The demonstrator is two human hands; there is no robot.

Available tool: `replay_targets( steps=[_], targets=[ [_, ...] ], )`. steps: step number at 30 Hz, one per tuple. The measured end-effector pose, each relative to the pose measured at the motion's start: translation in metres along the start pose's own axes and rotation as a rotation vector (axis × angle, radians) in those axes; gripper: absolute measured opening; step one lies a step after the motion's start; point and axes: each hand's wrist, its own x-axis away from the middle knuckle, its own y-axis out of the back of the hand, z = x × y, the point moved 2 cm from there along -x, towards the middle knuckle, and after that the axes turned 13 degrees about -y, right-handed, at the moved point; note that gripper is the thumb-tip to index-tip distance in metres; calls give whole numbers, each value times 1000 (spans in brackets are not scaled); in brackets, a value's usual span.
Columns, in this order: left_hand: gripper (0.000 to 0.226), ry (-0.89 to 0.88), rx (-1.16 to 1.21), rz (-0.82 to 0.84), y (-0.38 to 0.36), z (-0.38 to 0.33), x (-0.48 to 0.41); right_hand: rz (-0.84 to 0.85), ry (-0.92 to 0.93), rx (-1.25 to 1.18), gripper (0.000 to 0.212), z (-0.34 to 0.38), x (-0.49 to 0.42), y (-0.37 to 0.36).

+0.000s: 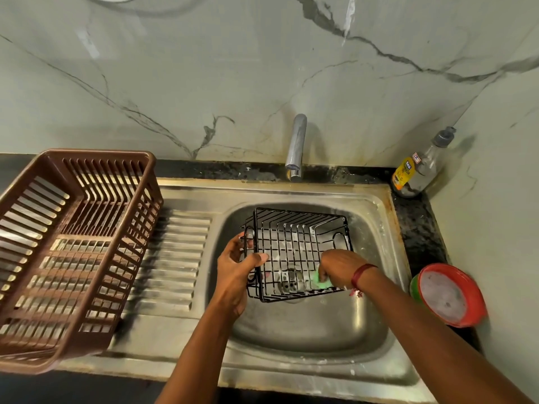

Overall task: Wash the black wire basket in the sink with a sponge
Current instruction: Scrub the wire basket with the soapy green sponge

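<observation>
The black wire basket (294,243) is held tilted over the steel sink (309,330), its open side toward me and soap foam on its wires. My left hand (237,268) grips its left edge, thumb across the front wires. My right hand (338,268) reaches into the basket and presses a green sponge (319,282) against its lower right corner. The drain shows through the basket's wires.
A brown plastic dish rack (73,246) stands on the ribbed drainboard at the left. The tap (296,147) rises behind the sink. A dishwash bottle (420,167) stands in the back right corner. A red tub of soap (450,295) sits right of the sink.
</observation>
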Motion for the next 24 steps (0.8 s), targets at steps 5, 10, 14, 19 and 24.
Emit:
replay_targets(
  steps=[5,10,14,19,24],
  targets=[
    [80,46,11,-36,-3,2,4,-256,-65,-357,25,2,14,22],
    [86,234,94,-159,-4,14,6,-250,-53,-757,23,37,39,16],
    [72,356,151,-121,-3,17,8,-541,-153,-824,17,48,38,13],
    [91,394,-34,9,-2,23,13,-646,-137,-1064,13,48,34,25],
    [108,273,-223,36,18,57,8,-623,-98,-1166,18,40,30,37]
  ],
)
